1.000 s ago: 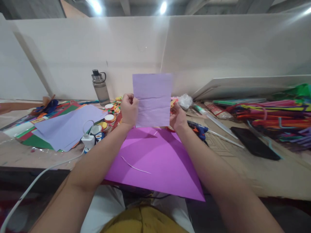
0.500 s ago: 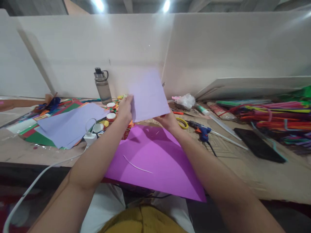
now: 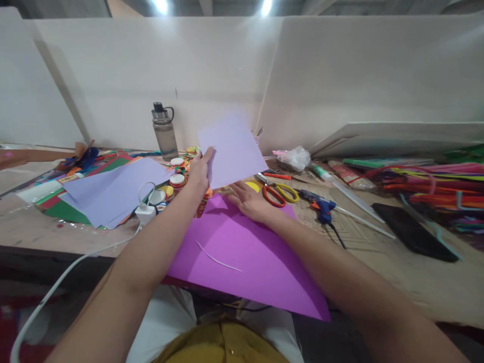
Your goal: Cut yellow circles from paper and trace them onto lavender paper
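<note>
Right hand has come off the lilac sheet since the earlier frame and dropped lower and nearer the body; left hand keeps its hold. Left hand is closed on the sheet's left edge, thumb on the face turned to the camera. Right hand is empty and open, fingers extended toward the left hand, by the far part of the purple sheet; can't tell if it presses on it or sits just above.

Lilac sheet is held up off the table, to the right of the left hand and beyond the right hand, tilted with its top leaning left. Long axis looks to run up and away from the hands, but the top edge is blurred, so not certain. Left hand is the nearer one, being in contact; right fingertips are close below the bottom edge, apart from it.

Purple sheet spreads below both hands toward the body, thin white strip lying on it. Just right of the right hand: scissors with red and yellow handles, then glue gun, and farther out black phone. Left of the left hand: paint jars, white plug, lilac paper stack. Water bottle stands beyond the left hand, to its left.
</note>
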{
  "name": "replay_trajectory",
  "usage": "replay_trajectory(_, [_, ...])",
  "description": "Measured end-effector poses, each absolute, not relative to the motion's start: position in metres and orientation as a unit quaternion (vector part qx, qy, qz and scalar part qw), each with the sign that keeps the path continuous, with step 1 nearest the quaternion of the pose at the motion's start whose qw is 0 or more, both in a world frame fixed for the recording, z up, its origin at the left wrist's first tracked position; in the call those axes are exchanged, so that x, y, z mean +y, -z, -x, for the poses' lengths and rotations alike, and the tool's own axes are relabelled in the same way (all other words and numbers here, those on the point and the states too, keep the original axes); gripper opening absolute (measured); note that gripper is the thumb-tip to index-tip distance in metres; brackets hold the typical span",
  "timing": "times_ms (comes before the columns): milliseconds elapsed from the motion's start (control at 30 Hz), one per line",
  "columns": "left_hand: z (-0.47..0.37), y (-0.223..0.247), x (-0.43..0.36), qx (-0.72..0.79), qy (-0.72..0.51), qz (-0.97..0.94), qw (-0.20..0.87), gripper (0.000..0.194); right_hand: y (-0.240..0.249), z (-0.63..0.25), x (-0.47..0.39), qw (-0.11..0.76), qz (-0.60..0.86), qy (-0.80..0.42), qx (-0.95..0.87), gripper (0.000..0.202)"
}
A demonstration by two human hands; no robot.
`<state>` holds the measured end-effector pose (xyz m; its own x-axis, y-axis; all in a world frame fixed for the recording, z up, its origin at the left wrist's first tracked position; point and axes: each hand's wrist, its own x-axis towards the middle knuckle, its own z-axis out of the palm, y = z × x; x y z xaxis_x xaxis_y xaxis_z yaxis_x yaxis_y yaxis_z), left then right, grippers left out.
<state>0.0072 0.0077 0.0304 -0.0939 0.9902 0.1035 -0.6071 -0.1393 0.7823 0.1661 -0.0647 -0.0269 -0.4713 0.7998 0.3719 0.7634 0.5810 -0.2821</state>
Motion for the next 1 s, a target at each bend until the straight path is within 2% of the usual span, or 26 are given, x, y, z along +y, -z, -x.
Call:
replay_trajectory(200, [-0.015,-0.010,0.011,0.304,-0.728,-0.330,0.518,0.017,0.042,-0.159,-0.057,0.176,0.434,-0.076,-0.880,0.049])
replay_trajectory(367, [-0.013,-0.006,0.015,0.292,-0.758,-0.355,0.462,0.014,0.049,-0.158,-0.061,0.099,0.414,-0.081,-0.901,0.071])
replay_trajectory(467, [-0.011,-0.006,0.017,0.298,-0.763,-0.359,0.448,0.013,0.041,-0.152,-0.074,0.084,0.390,-0.091,-0.912,0.077])
replay_trajectory(600, [-0.011,-0.005,0.017,0.304,-0.762,-0.365,0.441,0.013,0.026,-0.144,-0.109,0.070,0.356,-0.156,-0.919,0.074])
replay_trajectory(700, [-0.010,-0.004,0.017,0.294,-0.759,-0.368,0.450,0.015,0.014,-0.138,-0.151,0.070,0.301,-0.252,-0.917,0.080])
replay_trajectory(833, [-0.009,-0.003,0.019,0.296,-0.757,-0.370,0.450,0.017,-0.012,-0.132,-0.201,0.095,0.105,-0.457,-0.878,0.066])
replay_trajectory(900, [-0.009,-0.002,0.020,0.301,-0.758,-0.368,0.446,0.017,-0.023,-0.137,-0.208,0.111,0.061,-0.526,-0.841,0.059])
replay_trajectory(967, [-0.010,-0.002,0.020,0.304,-0.759,-0.364,0.447,0.017,-0.026,-0.149,-0.200,0.164,0.127,-0.506,-0.837,0.054])
replay_trajectory(1000, [-0.010,-0.003,0.020,0.305,-0.757,-0.362,0.450,0.018,-0.023,-0.157,-0.193,0.185,0.211,-0.458,-0.844,0.049])
